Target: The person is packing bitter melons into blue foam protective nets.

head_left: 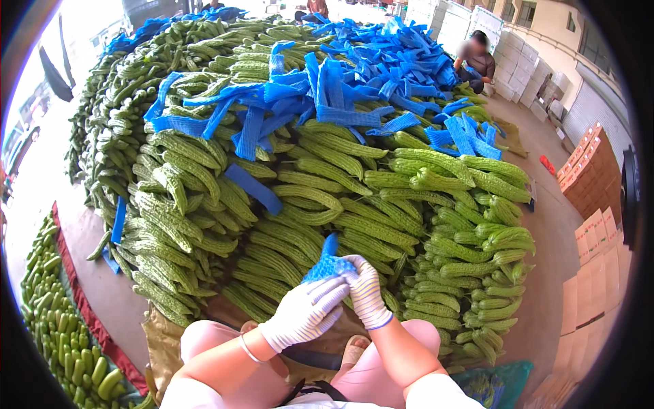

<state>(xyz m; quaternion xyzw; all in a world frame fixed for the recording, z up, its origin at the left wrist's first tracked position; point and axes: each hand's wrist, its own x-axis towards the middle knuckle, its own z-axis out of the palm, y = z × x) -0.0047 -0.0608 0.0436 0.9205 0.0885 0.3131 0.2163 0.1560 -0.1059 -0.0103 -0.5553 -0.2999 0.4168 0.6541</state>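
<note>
In front of my knees, both hands in striped white knit gloves come together on a blue mesh sleeve (328, 264). My left hand (308, 312) is closed at its lower edge, palm turned down. Fingers of my right hand (368, 293) pinch its right side and touch the left fingertips. The sleeve is bunched, with one narrow end pointing up; whether anything is inside it I cannot tell. Just beyond lie rows of green bitter melons (378, 228), stacked in a large pile. A loose blue sleeve (253, 189) rests on the pile.
Many blue mesh sleeves (388, 65) cover the pile's far top. Smaller green vegetables (68, 334) lie at left beside a red cloth strip (92, 307). Cardboard boxes (593, 273) and a brown stack (591, 170) stand at right. Another person (477, 61) sits at the far right.
</note>
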